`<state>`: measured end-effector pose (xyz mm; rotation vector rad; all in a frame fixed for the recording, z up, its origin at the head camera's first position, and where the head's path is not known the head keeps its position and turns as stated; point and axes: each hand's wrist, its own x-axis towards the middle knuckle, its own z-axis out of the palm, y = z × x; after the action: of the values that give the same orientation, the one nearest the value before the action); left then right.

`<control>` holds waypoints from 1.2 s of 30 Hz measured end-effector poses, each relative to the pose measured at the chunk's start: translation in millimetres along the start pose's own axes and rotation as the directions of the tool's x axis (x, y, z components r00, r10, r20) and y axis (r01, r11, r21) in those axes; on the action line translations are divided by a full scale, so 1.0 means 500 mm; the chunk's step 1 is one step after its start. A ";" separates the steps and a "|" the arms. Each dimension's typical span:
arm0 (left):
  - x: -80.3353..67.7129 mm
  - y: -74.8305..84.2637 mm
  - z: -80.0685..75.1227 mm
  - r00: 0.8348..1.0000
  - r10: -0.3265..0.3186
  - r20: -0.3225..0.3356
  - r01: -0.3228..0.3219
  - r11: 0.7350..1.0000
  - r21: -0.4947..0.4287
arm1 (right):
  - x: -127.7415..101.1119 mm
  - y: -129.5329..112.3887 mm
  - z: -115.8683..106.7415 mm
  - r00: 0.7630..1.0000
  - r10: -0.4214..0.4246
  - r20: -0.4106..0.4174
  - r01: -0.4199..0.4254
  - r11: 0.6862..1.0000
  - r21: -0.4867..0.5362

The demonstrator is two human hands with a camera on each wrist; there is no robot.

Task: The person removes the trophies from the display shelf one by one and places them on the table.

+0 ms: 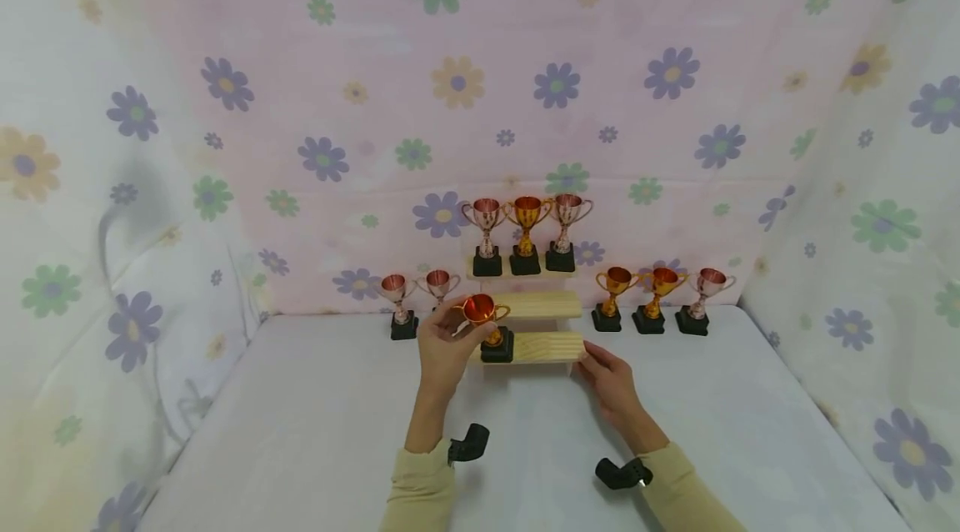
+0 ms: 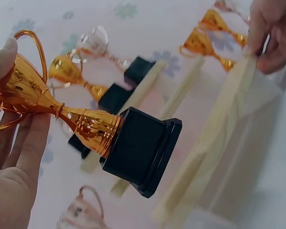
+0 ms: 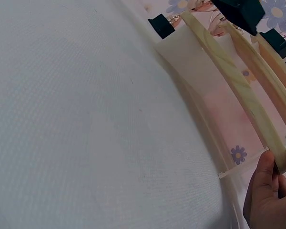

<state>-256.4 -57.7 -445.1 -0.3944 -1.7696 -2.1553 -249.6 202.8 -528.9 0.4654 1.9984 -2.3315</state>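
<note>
Gold trophy [image 1: 486, 317] on black base, pale wooden stand [image 1: 547, 346], pink flowered backdrop [image 1: 525, 57], white tablecloth [image 1: 300, 432].

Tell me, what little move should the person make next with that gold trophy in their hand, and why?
Probably lower it the last bit and let go. The left hand holds the gold trophy by its cup, its black base at or just above the lowest step of the wooden stand; contact is unclear. The right hand steadies that step's end, and the step has bare room beside it.
</note>
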 end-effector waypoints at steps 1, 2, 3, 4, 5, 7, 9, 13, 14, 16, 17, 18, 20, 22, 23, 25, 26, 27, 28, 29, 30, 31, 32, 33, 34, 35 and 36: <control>-0.001 -0.002 -0.012 1.000 0.005 -0.010 -0.005 1.000 0.024 | 0.001 0.000 -0.001 1.000 0.001 -0.004 -0.001 1.000 0.001; -0.002 -0.003 -0.024 1.000 0.007 -0.022 -0.006 0.999 0.046 | 0.002 0.001 -0.001 1.000 0.002 -0.007 -0.002 1.000 0.002; -0.002 -0.005 -0.035 0.999 0.005 -0.034 -0.003 0.998 0.065 | 0.002 0.002 -0.002 1.000 0.002 -0.011 -0.002 1.000 0.003; -0.003 -0.007 -0.047 0.999 0.004 -0.046 0.000 0.996 0.084 | 0.003 0.002 -0.002 1.000 0.004 -0.014 -0.004 1.000 0.002; -0.003 -0.009 -0.057 0.998 -0.001 -0.057 0.006 0.996 0.088 | 0.003 0.002 -0.002 1.000 0.005 -0.017 -0.005 1.000 0.002; -0.004 -0.013 -0.077 0.997 -0.014 -0.069 0.020 0.996 0.089 | 0.004 0.003 -0.004 1.000 0.005 -0.025 -0.005 1.000 0.003; -0.006 -0.015 -0.094 0.996 -0.032 -0.078 0.039 0.995 0.089 | 0.005 0.003 -0.005 1.000 0.004 -0.028 -0.004 1.000 0.003; -0.013 -0.022 -0.128 0.993 -0.075 -0.087 0.086 0.988 0.128 | 0.005 0.003 -0.008 0.999 0.004 -0.032 -0.004 1.000 0.002; -0.015 -0.024 -0.137 0.992 -0.086 -0.091 0.099 0.984 0.147 | 0.006 0.003 -0.009 0.999 0.004 -0.033 -0.004 1.000 0.000; -0.017 -0.028 -0.155 0.990 -0.100 -0.104 0.116 0.979 0.170 | 0.007 0.003 -0.010 0.999 0.004 -0.037 -0.004 1.000 -0.002; -0.017 -0.030 -0.164 0.989 -0.102 -0.108 0.120 0.976 0.180 | 0.007 0.003 -0.011 0.999 0.006 -0.039 -0.006 1.000 -0.002; -0.017 -0.031 -0.173 0.988 -0.104 -0.112 0.123 0.975 0.185 | 0.009 0.003 -0.011 0.999 0.006 -0.042 -0.006 1.000 0.000; -0.014 -0.032 -0.191 0.987 -0.104 -0.125 0.128 0.971 0.201 | 0.010 0.002 -0.012 0.999 0.000 -0.041 0.000 1.000 0.009; -0.010 -0.032 -0.210 0.985 -0.109 -0.137 0.137 0.967 0.216 | 0.011 0.001 -0.011 0.999 -0.001 -0.040 0.002 1.000 0.014; -0.008 -0.032 -0.219 0.984 -0.113 -0.141 0.143 0.963 0.228 | 0.011 0.001 -0.010 0.999 -0.003 -0.037 0.004 1.000 0.017; -0.004 -0.032 -0.237 0.980 -0.125 -0.153 0.160 0.957 0.243 | 0.011 0.002 -0.009 0.999 -0.006 -0.033 0.006 1.000 0.018; -0.001 -0.032 -0.245 0.978 -0.132 -0.161 0.170 0.952 0.255 | 0.009 0.002 -0.007 1.000 -0.006 -0.030 0.006 1.000 0.014; 0.002 -0.032 -0.254 0.976 -0.136 -0.170 0.178 0.949 0.262 | 0.008 0.002 -0.005 1.000 -0.005 -0.029 0.005 1.000 0.012; 0.007 -0.033 -0.262 0.974 -0.139 -0.177 0.184 0.944 0.274 | 0.007 0.003 -0.004 1.000 -0.005 -0.028 0.005 1.000 0.011; 0.012 -0.033 -0.270 0.973 -0.138 -0.184 0.187 0.942 0.279 | 0.006 0.003 -0.002 1.000 -0.005 -0.027 0.005 1.000 0.011; 0.020 -0.033 -0.278 0.970 -0.145 -0.193 0.197 0.937 0.287 | 0.005 0.003 -0.001 1.000 -0.005 -0.026 0.005 1.000 0.010; 0.030 -0.033 -0.286 0.968 -0.152 -0.199 0.207 0.934 0.293 | 0.005 0.004 0.000 1.000 -0.006 -0.024 0.007 1.000 0.009; 0.041 -0.031 -0.293 0.965 -0.161 -0.206 0.221 0.925 0.310 | 0.005 0.004 0.001 1.000 -0.008 -0.023 0.008 1.000 0.008; 0.052 -0.031 -0.302 0.964 -0.167 -0.207 0.229 0.919 0.322 | 0.006 0.005 0.001 1.000 -0.009 -0.025 0.009 1.000 0.009; 0.065 -0.030 -0.311 0.962 -0.176 -0.208 0.240 0.909 0.342 | 0.006 0.005 0.001 1.000 -0.009 -0.027 0.009 1.000 0.009; 0.078 -0.029 -0.320 0.960 -0.188 -0.206 0.252 0.900 0.356 | 0.006 0.005 0.001 1.000 -0.009 -0.026 0.009 1.000 0.011; 0.090 -0.029 -0.330 0.959 -0.199 -0.204 0.263 0.892 0.367 | 0.006 0.006 0.001 1.000 -0.011 -0.027 0.011 1.000 0.013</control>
<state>-304.7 -220.5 -471.5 0.0947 -2.1752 -1.8415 -252.0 202.4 -532.5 0.4907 2.0040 -2.3587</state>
